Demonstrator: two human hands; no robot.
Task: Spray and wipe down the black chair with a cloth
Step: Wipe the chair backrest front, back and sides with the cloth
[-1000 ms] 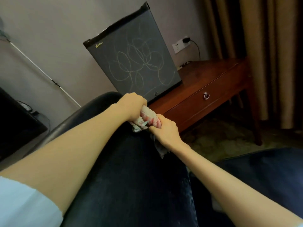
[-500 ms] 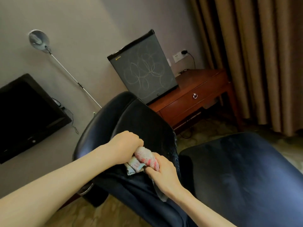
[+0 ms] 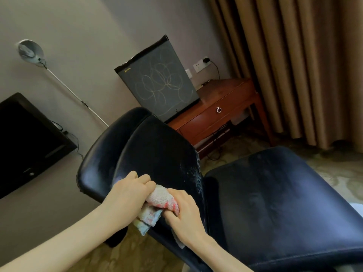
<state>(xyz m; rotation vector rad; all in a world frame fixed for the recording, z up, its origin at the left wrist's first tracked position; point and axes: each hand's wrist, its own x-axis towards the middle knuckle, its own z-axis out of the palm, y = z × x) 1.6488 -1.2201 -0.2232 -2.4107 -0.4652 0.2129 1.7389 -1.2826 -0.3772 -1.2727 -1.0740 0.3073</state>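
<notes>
Curtains (image 3: 294, 65) in tan folds fill the right of the room. Below them the black chair (image 3: 157, 154) lies across the middle, backrest towards the wall and seat pad to the right. A dark television (image 3: 29, 140) sits at the left. A grey mini fridge (image 3: 157, 83) stands on a reddish wooden surface (image 3: 222, 107) behind the chair.

The left hand (image 3: 131, 193) is clenched round one end of the cloth (image 3: 165, 201) and the right hand (image 3: 184, 211) grasps the other end. The rolled pink-and-white towel is pressed against the lower backrest, with a loose tail hanging below.

Judged from this, wiping is under way; no spray bottle is in view. Wet flecks glisten along the right edge of the backrest, well above the cloth. They could run into the gap beside the seat if the strokes never reach them. Bunched so tightly, the cloth touches little leather and may leave streaks. A hard two-handed push might also tip or swing the chair, whose base is mostly hidden.

A small gold logo (image 3: 125, 71) marks the fridge's top corner, too small to read. The pale loops on its door are scribbles, not letters.
</notes>
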